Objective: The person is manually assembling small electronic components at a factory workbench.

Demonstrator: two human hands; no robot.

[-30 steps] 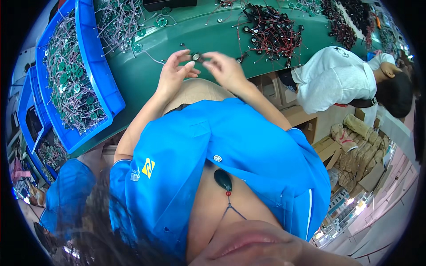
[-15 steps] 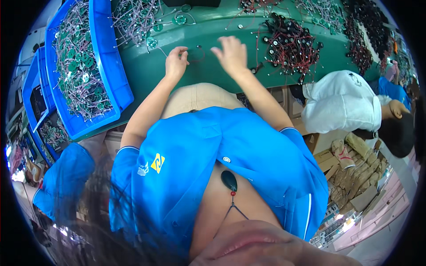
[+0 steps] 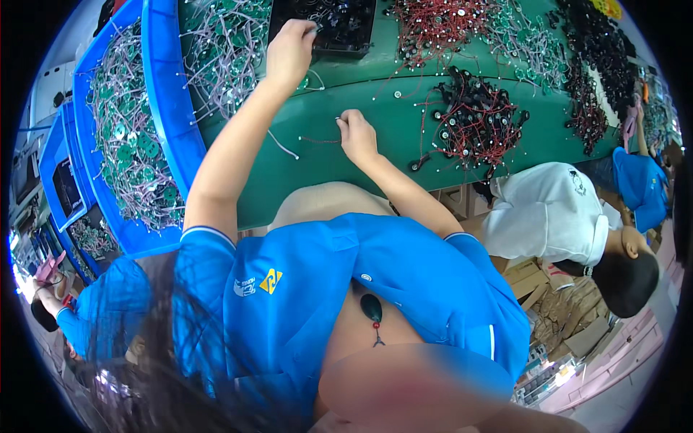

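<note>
Left grip (image 3: 289, 50) pinched together at black tray (image 3: 325, 25), right grip (image 3: 355, 136) clamped on thin red wire (image 3: 317, 140), smooth green bench (image 3: 346, 108)

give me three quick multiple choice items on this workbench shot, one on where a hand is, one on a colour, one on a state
1. Where is the left hand?
A. in the blue bin
B. stretched to the black tray at the far edge of the bench
C. in the lap

2. What colour is the bench top?
A. green
B. white
C. brown

3. How is the right hand?
A. flat and open on the bench
B. raised off the bench, empty
C. fingers pinched on a thin red wire

Answers:
1 B, the arm reaches far forward and the fingers touch the rim of the black tray.
2 A, bare green surface shows between the piles of wired parts.
3 C, the fingertips are closed together at the end of the thin red wire that lies on the bench.
</note>
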